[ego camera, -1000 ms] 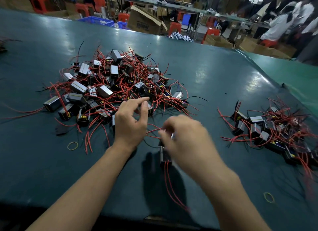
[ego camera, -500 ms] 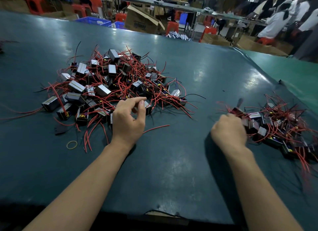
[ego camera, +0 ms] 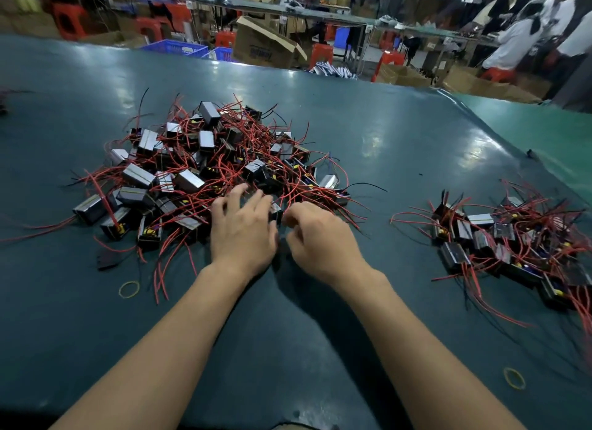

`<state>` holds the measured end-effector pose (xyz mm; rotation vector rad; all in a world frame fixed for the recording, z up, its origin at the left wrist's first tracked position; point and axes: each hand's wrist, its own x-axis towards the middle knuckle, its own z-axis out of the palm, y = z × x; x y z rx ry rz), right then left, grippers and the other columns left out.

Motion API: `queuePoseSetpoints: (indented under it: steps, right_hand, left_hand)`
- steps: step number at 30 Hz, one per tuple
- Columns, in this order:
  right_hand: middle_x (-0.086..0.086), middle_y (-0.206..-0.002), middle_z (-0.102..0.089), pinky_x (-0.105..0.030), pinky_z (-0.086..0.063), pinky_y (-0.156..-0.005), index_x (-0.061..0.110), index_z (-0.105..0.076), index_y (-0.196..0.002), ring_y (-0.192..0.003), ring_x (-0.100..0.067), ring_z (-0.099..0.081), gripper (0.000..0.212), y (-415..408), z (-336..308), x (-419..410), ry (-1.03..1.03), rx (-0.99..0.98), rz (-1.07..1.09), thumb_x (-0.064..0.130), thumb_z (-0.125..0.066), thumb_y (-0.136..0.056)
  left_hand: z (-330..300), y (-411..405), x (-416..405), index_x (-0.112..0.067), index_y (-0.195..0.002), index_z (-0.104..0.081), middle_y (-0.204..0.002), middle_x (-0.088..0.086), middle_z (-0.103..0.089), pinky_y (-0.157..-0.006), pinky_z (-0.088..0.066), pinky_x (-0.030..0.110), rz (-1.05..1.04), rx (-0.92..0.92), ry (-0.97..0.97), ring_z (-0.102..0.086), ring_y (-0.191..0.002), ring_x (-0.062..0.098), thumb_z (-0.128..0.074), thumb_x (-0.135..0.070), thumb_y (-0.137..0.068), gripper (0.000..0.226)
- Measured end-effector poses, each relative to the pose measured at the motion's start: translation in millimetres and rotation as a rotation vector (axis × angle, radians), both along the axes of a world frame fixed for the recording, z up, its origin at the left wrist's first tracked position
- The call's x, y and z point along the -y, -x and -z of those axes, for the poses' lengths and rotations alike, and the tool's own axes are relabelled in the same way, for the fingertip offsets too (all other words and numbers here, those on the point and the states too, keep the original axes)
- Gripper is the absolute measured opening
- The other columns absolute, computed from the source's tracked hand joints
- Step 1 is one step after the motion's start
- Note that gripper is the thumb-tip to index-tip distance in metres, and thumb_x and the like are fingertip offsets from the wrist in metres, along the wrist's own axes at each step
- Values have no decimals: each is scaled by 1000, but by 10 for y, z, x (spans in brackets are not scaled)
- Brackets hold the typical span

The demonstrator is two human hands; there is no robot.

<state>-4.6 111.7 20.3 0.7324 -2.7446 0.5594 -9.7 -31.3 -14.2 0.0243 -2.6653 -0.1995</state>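
Both hands (ego camera: pixel 242 234) (ego camera: pixel 320 237) at near edge of pile (ego camera: pixel 205 160).

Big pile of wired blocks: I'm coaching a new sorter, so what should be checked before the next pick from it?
1. Left hand on the near edge of the big pile, fingers spread: ok.
2. Right hand holding something: cannot tell, its curled fingers hide it.
3. Red wires untangled: not ok, they cross over many blocks.
4. Small pile lying apart from the big pile: ok.
5. Rubber band lying loose on the table, left of the left forearm: ok.
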Motion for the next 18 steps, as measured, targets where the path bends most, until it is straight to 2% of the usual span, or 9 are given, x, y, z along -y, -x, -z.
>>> queuePoseSetpoints:
  steps: [2, 4, 7, 9, 11, 12, 14, 16, 18]
  right_hand:
    - [-6, -107, -62, -43, -49, -76, 9, -62, -107, -97, -31, -58, 23, -8, 165, -25, 94, -29, 7, 11, -54, -86]
    - [-6, -102, -64, -40, -50, -77, 8, -63, -104, -91, -26, -60, 23, -14, 256, -73, 340, -84, 56, 6, -56, -82]
    - [1, -93, -65, -31, -51, -75, 11, -64, -107, -80, -16, -60, 17, 4, 235, -152, 686, -89, 136, 16, -58, -91]
    - [5, -83, -66, -28, -52, -59, 15, -64, -107, -68, -13, -61, 24, -32, 173, -126, 957, 207, 56, 34, -59, -95]
    - [3, -75, -68, -23, -45, -43, 12, -65, -102, -56, -11, -59, 38, -69, 146, -121, 1216, 551, -69, 45, -51, -88]
    - [1, -76, -68, -22, -44, -42, 11, -66, -100, -55, -10, -59, 39, -81, 132, -136, 1248, 627, -109, 44, -51, -87]
    - [-2, -79, -69, -22, -45, -45, 11, -69, -98, -60, -11, -59, 25, -86, 111, -177, 1208, 629, -125, 32, -61, -87]
    - [-3, -81, -68, -23, -48, -55, 14, -69, -96, -65, -10, -58, 11, -61, 119, -222, 1102, 460, -51, 15, -70, -85]
    - [1, -87, -67, -17, -47, -72, 13, -70, -98, -72, -3, -57, 17, -30, 150, -269, 936, 221, 83, 12, -76, -82]
  left_hand:
    - [-20, 31, -11, -24, -117, -59, -119, -4, -65, -97, -24, 42, 14, -48, -80, -40, -124, 23, -62, -36, -85, 34]
    - [-57, 7, -26, -23, -110, -60, -103, -4, -67, -89, -24, 41, 5, -153, -182, -45, -111, 23, -70, -29, -76, 36]
    - [-100, -94, -43, -18, -117, -59, -104, -3, -67, -88, -26, 39, 59, -450, -293, -46, -104, 20, -73, -24, -69, 51]
    - [-132, -186, -73, -15, -123, -55, -113, -2, -62, -90, -38, 38, 272, -553, -406, -52, -101, 19, -74, -17, -69, 57]
    - [-145, -290, -129, -13, -126, -51, -122, -2, -58, -91, -47, 37, 475, -516, -511, -58, -103, 19, -77, -7, -70, 63]
    - [-144, -329, -164, -12, -127, -52, -124, -1, -59, -91, -49, 37, 537, -471, -546, -61, -103, 19, -77, -4, -69, 64]
    - [-152, -360, -199, -8, -127, -56, -125, 1, -62, -92, -50, 41, 614, -361, -596, -62, -106, 19, -75, -1, -69, 62]
    - [-185, -359, -177, -7, -127, -57, -123, 2, -62, -94, -48, 43, 624, -296, -608, -61, -110, 19, -69, -5, -72, 57]
    - [-209, -343, -108, -11, -121, -62, -117, 1, -64, -93, -45, 43, 476, -346, -524, -60, -107, 21, -61, -15, -76, 45]
